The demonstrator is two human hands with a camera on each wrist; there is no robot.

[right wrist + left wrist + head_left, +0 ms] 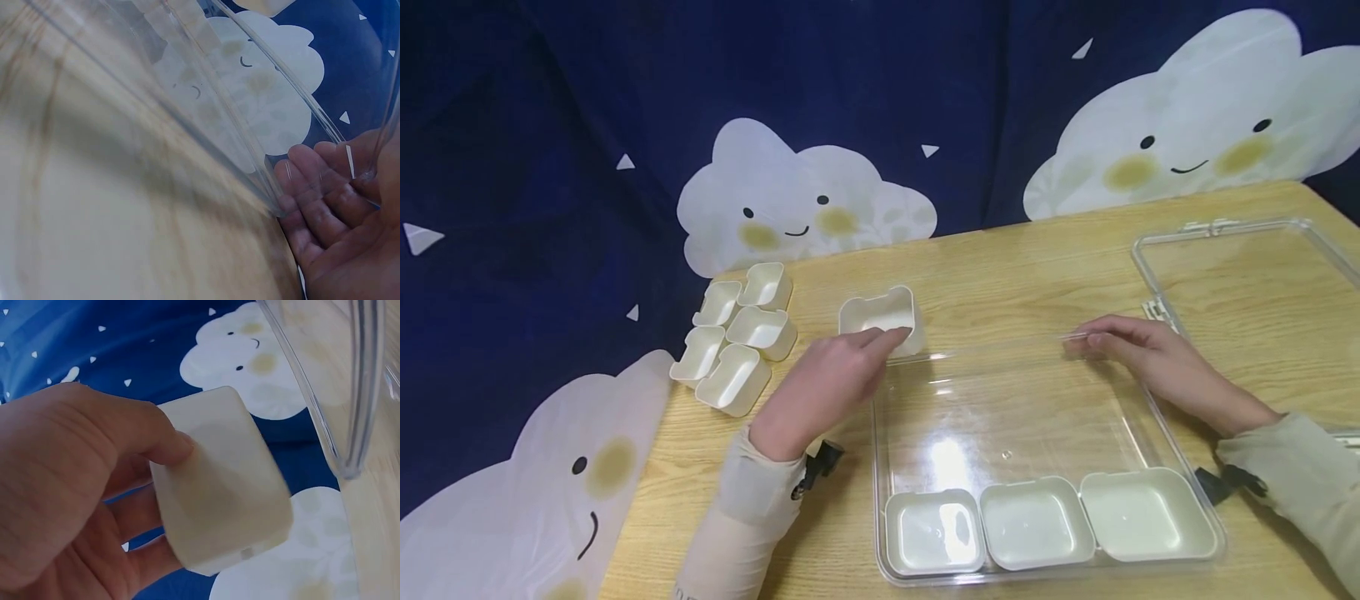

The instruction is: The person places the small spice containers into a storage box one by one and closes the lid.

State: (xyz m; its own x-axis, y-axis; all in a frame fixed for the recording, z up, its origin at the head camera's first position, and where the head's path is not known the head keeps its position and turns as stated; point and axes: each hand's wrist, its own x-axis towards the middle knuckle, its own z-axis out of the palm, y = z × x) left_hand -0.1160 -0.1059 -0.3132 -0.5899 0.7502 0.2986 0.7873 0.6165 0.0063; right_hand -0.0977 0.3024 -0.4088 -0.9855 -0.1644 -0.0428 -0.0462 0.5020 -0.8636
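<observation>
My left hand [831, 375] grips a small white open-topped container [880, 313] above the far left corner of a large clear plastic box [1022, 421]. In the left wrist view the thumb of my left hand [81, 469] presses one outer face of the container [222, 481], with fingers behind it. My right hand [1157, 367] pinches the clear box's rim at its far right corner. Through the clear wall, the right wrist view shows curled fingers of the right hand [331, 206]. Three white containers [1037, 525] stand in a row along the box's near side.
Several more white containers [733, 381] sit grouped on the wooden table [977, 283] at the left. A clear lid-like frame [1247, 225] with white clips lies at the back right. Behind the table hangs a dark blue cloth [850, 75] with cloud prints.
</observation>
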